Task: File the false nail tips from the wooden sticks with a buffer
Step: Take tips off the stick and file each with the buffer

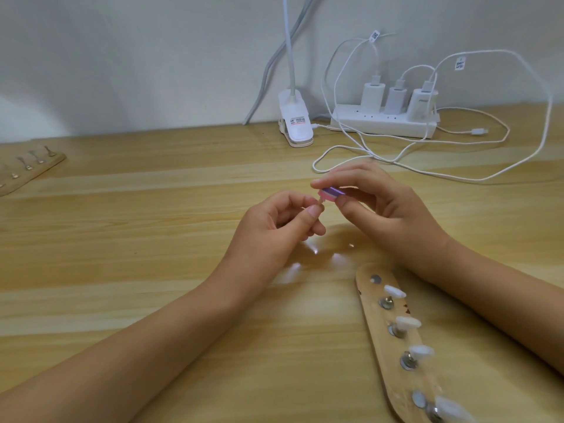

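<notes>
Pale wood desk (152, 239): left hand (274, 227) pinches a nail tip (412, 203), right hand (381, 203) pinches the pink-purple buffer (422, 193) at it, wooden stick (375, 340) (four tips visible) lying beside the right forearm. Risk: a hard stroke could flick the tip from so slight a pinch. Fingers hide most of the tip; contact unclear.

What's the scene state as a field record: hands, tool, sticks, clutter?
left hand: pinches a small nail-tip stand, mostly hidden
right hand: grips pink-purple buffer, its end touching the pinched piece
near wooden stick: by right forearm, four white nail tips on stands, top disc bare
far wooden stick: left edge of table, metal stands, no white tips visible
background: power strip with three chargers, clip lamp, white cables
</notes>
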`<state>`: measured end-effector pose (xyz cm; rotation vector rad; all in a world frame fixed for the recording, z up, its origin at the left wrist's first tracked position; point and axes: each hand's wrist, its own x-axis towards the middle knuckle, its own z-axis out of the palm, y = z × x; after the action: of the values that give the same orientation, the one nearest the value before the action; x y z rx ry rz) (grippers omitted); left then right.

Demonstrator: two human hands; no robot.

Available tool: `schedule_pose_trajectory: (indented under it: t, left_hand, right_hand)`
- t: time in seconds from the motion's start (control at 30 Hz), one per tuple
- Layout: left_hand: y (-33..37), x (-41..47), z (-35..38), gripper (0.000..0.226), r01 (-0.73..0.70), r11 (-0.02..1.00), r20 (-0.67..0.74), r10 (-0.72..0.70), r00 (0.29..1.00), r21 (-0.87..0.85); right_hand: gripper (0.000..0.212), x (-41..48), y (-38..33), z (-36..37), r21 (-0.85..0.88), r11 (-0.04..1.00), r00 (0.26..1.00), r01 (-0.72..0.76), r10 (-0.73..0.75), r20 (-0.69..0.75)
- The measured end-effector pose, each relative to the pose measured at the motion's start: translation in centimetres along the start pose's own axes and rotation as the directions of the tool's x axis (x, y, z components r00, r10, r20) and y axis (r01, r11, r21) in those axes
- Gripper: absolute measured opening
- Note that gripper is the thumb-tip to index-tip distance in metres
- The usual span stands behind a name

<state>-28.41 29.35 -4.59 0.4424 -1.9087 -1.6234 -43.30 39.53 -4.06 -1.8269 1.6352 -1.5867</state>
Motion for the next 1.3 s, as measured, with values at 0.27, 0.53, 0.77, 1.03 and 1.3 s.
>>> schedule_pose_trajectory:
  t: [0.27,0.53,0.77,1.03,1.3]
  left_hand:
    - [-0.1,-0.1,-0.1,0.008,0.018,0.999,0.015,-0.019,1.000,0.029]
    - [0.2,-0.3,0.0,0.009,-0.009,1.000,0.033,0.008,0.999,0.016]
    - [0.6,-0.4,0.0,0.009,-0.024,0.998,0.013,0.025,1.000,-0.058]
    - [3.3,-4.3,2.5,0.016,-0.326,0.945,0.212,0.320,0.923,-0.005]
    - [1.4,-2.9,2.5,0.009,-0.140,0.938,0.164,0.091,0.982,0.318]
  right_hand:
    - [0.031,-0.1,-0.2,0.0,0.006,1.000,1.000,-0.004,0.004,0.015]
    - [0.025,-0.1,-0.2,-0.5,-0.059,0.998,0.999,-0.034,0.032,-0.030]
    - [0.023,0.3,0.1,-0.4,-0.199,0.962,0.982,-0.186,0.176,-0.071]
    - [0.018,0.4,0.4,-0.7,-0.082,0.955,0.953,-0.285,0.273,-0.135]
    - [0.017,0.6,0.2,-0.6,-0.076,0.946,0.946,-0.315,0.305,-0.112]
